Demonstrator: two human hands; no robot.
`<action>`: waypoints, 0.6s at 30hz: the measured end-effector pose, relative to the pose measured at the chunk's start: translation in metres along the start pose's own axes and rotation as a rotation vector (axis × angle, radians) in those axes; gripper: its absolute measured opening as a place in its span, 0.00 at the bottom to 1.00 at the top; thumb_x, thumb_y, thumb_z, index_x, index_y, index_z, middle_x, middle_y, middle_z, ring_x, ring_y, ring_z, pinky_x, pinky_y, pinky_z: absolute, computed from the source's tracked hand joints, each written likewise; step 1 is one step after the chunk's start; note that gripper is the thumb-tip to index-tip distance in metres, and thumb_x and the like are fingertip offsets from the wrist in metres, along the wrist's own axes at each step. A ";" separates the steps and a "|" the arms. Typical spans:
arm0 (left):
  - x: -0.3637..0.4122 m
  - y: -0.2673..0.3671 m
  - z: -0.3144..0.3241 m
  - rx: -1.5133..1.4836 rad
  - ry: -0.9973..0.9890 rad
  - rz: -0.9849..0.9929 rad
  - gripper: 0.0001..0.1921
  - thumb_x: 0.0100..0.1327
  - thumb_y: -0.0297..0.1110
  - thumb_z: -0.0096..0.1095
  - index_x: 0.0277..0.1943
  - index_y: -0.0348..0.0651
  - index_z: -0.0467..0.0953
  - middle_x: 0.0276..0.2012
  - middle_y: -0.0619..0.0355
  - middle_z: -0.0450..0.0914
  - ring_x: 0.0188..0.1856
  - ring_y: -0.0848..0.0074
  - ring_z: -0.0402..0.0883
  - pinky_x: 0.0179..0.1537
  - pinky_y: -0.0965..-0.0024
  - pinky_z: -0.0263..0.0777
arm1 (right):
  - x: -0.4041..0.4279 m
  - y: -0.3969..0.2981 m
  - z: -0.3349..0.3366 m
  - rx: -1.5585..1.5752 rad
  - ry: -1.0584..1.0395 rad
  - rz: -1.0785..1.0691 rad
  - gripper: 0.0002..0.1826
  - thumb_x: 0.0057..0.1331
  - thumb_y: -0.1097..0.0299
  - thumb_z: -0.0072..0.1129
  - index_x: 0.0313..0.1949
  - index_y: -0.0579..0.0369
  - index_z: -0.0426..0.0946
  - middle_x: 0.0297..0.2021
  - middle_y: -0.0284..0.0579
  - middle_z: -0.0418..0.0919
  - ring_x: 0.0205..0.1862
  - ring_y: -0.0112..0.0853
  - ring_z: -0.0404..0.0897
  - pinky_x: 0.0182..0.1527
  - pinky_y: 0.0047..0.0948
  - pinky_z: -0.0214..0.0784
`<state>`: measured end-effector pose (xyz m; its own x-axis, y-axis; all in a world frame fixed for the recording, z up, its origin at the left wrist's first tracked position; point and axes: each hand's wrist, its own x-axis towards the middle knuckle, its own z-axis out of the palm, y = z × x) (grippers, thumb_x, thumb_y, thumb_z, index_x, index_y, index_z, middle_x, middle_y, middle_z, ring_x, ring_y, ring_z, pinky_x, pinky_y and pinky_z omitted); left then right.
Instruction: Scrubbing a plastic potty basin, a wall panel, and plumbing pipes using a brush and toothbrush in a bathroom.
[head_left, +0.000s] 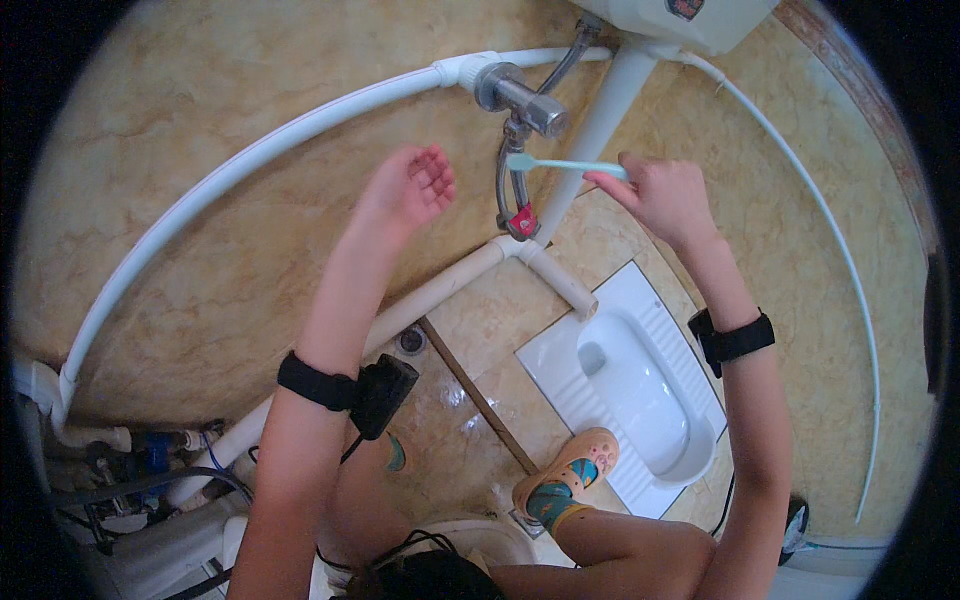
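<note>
My right hand (664, 196) is closed around the handle of a pale mint brush (566, 164), probably a toothbrush. Its head points left, in front of the braided metal hoses below a chrome valve (525, 101) on the wall; whether it touches them I cannot tell. My left hand (424, 184) is raised to the left of the hoses, fingers loosely curled, with nothing seen in it. A red tag or handle (523, 220) is at the lower end of the hoses. Black straps with devices are worn on both forearms.
A white squat toilet (637, 390) is set in the tiled floor, with my clog-clad foot (570, 465) beside it. White pipes (247, 157) run along the wall, below a white tank (690, 22). A floor drain (411, 340) lies near the wall. Hoses and fittings crowd the lower left.
</note>
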<state>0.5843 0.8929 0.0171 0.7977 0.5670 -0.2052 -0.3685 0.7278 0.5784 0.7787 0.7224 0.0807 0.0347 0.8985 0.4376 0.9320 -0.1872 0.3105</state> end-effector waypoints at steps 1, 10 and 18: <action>-0.002 0.003 0.000 0.003 0.001 0.004 0.06 0.53 0.30 0.43 0.27 0.38 0.67 0.23 0.60 0.70 0.27 0.76 0.69 0.30 0.75 0.65 | 0.001 -0.003 0.001 0.003 0.005 -0.001 0.28 0.51 0.41 0.36 0.12 0.54 0.67 0.07 0.44 0.66 0.12 0.38 0.68 0.14 0.31 0.60; -0.019 0.022 -0.010 -0.010 -0.018 -0.010 0.05 0.54 0.29 0.43 0.28 0.39 0.67 0.24 0.59 0.70 0.27 0.77 0.68 0.30 0.75 0.65 | -0.021 -0.001 0.027 -0.044 -0.137 -0.019 0.29 0.50 0.40 0.37 0.10 0.54 0.67 0.07 0.44 0.66 0.11 0.38 0.68 0.15 0.32 0.61; -0.032 0.035 -0.029 0.058 -0.019 -0.002 0.06 0.53 0.31 0.44 0.30 0.38 0.66 0.24 0.59 0.69 0.27 0.75 0.68 0.30 0.74 0.65 | -0.022 -0.011 0.045 0.067 0.012 0.062 0.27 0.50 0.41 0.39 0.11 0.53 0.67 0.05 0.43 0.65 0.10 0.38 0.68 0.13 0.31 0.60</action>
<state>0.5325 0.9110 0.0210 0.8075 0.5579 -0.1915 -0.3394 0.7050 0.6228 0.7837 0.7221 0.0297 0.0893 0.8809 0.4648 0.9501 -0.2153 0.2256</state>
